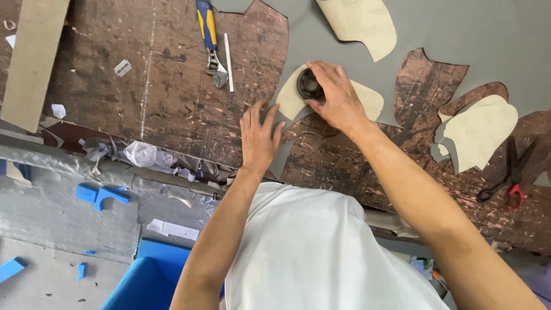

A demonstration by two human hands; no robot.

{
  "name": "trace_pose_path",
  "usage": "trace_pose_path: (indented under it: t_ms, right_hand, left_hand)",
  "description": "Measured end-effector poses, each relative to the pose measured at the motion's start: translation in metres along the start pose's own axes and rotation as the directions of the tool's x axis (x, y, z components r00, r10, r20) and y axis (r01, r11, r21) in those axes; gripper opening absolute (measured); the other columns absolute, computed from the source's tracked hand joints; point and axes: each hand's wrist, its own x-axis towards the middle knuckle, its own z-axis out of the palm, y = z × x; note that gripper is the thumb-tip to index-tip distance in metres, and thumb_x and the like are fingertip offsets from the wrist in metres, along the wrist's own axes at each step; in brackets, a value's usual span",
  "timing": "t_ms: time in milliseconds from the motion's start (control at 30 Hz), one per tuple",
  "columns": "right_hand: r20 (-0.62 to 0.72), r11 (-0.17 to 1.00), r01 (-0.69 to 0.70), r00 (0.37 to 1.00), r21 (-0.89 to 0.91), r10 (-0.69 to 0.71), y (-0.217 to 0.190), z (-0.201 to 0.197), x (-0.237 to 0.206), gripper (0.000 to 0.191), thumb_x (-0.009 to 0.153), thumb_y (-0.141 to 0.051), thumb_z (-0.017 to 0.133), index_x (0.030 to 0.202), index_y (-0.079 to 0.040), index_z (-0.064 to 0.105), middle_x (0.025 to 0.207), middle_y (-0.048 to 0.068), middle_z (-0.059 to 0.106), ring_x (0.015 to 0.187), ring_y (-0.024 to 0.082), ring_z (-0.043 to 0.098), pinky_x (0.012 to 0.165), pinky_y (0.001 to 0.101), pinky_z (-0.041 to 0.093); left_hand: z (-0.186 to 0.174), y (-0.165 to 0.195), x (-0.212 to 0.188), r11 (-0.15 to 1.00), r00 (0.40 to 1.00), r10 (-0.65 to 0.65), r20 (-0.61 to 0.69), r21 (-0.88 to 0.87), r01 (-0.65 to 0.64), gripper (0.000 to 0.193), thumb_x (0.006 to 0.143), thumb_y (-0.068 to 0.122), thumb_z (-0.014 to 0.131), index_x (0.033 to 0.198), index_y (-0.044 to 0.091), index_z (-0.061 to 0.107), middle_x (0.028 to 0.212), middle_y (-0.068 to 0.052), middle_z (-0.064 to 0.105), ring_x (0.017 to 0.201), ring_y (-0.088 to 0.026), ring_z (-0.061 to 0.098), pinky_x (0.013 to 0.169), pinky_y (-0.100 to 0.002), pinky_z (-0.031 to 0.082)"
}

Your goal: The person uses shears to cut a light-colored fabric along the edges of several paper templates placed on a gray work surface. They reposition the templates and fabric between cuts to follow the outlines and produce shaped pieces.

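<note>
Taking the round black weight [310, 85] as our landmark and moving left to right, we first see the tan cardboard strip [31, 60] far to its left at the edge of the scarred brown wooden workbench [172, 97], then the blue-and-yellow adjustable wrench [211, 40] and a thin white marking stick [228, 54] lying just left of the weight. Our left hand [259, 138] rests flat and open, fingers spread, below and left of the weight, pressing on the edge of the grey sheet material [459, 34]. Our right hand [336, 97] is closed over the weight, which sits on the beige paper pattern piece [290, 97] laid on the grey sheet. To do this well, we judge the pattern should lie flat and fully on the grey, held firmly so it cannot creep. Right of the weight lie another beige pattern [482, 132] and red-handled scissors [511, 178].
</note>
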Motion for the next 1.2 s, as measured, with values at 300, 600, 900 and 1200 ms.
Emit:
trace_pose_path:
  t_ms: [300,600,900,1200]
  right_hand:
    - [-0.44,0.884,-0.468,0.798,-0.02,0.412,0.1,-0.063,-0.17,0.041,0.108,-0.008,0.069,0.147,-0.003,0.056,0.148,0.019,0.057,0.139,0.034,0.052,0.118,0.0474,0.043]
    - [-0.652,0.392,-0.917,0.34,-0.07,0.678,0.171,-0.078,-0.36,0.058,0.121,-0.031,0.047,0.165,0.003,0.03,0.167,0.033,0.017,0.153,0.05,0.015,0.121,0.0657,0.015]
    - [-0.656,0.492,-0.87,0.388,-0.03,0.647,0.18,-0.105,-0.389,0.049,0.116,-0.024,0.058,0.156,0.0,0.044,0.15,0.023,0.046,0.141,0.043,0.038,0.119,0.0575,0.03]
    - [-0.526,0.615,-0.774,0.589,-0.15,0.614,0.192,-0.134,-0.426,0.062,0.101,0.001,0.068,0.159,-0.003,0.045,0.127,0.02,0.058,0.117,0.036,0.059,0.102,0.0461,0.048]
  left_hand:
    - [0.028,0.037,-0.009,0.989,0.991,0.123,0.06,-0.093,-0.117,0.043,0.097,0.008,0.064,0.139,0.003,0.057,0.141,-0.019,0.053,0.134,-0.038,0.051,0.119,-0.048,0.041]
    - [0.11,0.107,0.017,0.957,0.942,0.29,0.167,-0.038,-0.288,0.054,0.104,0.015,0.057,0.155,0.006,0.041,0.164,-0.017,0.032,0.154,-0.035,0.028,0.131,-0.054,0.02]
    - [0.141,0.117,0.018,0.957,0.942,0.234,0.242,0.115,-0.267,0.059,0.107,0.02,0.054,0.162,0.013,0.033,0.17,-0.015,0.019,0.159,-0.034,0.014,0.13,-0.059,0.011]
    - [0.156,0.117,0.016,0.921,0.938,0.257,0.234,0.235,-0.311,0.065,0.108,0.022,0.056,0.167,0.016,0.027,0.172,-0.014,0.015,0.16,-0.033,0.01,0.131,-0.058,0.01]
